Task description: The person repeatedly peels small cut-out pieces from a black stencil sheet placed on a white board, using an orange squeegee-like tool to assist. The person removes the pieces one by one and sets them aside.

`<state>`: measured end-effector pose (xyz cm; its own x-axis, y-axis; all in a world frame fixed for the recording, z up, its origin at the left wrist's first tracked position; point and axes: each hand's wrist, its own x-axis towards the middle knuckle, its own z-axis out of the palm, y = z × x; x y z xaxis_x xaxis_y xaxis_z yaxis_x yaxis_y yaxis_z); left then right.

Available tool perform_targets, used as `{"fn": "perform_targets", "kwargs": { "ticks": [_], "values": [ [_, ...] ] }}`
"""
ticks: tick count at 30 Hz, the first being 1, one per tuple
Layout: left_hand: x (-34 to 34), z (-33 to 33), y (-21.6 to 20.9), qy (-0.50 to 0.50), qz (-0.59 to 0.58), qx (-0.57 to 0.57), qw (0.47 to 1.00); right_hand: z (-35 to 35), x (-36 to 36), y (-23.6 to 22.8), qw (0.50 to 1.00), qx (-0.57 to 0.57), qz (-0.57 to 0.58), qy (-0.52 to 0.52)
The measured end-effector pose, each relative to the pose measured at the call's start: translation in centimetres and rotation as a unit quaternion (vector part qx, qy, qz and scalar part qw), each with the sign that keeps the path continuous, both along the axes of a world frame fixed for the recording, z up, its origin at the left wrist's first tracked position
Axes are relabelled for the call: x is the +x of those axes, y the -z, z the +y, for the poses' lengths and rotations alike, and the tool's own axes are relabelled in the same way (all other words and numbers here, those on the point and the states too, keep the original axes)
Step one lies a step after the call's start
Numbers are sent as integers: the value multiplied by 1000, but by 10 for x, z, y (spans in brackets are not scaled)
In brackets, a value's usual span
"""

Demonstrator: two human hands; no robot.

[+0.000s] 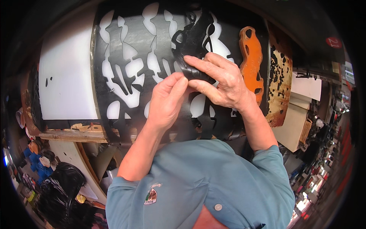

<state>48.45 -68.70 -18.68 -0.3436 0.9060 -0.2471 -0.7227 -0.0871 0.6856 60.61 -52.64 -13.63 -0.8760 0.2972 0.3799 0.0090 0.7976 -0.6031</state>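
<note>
While both hands pinch a black cutout on the punched sheet (white board beneath), left hand should steady; right hand peel slowly.

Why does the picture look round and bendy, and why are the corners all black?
In the head view a fisheye lens bends straight edges, like the white board, toward the rim, and leaves the corners dark. The left hand and right hand on the black cut-out leather sheet are sharp and evenly lit. The orange cut-out piece is bright, and small things at the right rim look squashed and glary.
</note>
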Motion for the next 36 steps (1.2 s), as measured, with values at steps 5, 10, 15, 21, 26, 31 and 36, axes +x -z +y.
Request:
{"fn": "perform_targets", "kwargs": {
  "ticks": [5,10,15,21,26,31,36],
  "values": [
    [-5,-1,2,36,138,-16,990,2,4,5,998,-61,-24,21],
    [6,3,-2,-27,330,-104,938,1,0,15,975,-199,-12,95],
    [6,-5,-6,-49,452,-129,881,15,0,21,962,-204,-38,176],
    [-2,-69,-15,-29,456,-191,869,144,50,14,809,-210,191,514],
    [-26,-109,-24,-2,331,-280,901,153,93,4,877,-149,144,433],
    [-46,-106,-27,-29,234,-262,936,37,61,5,992,58,-90,74],
    [-59,-107,-39,-29,202,-244,948,-2,85,18,960,95,-88,248]
  ]
}}
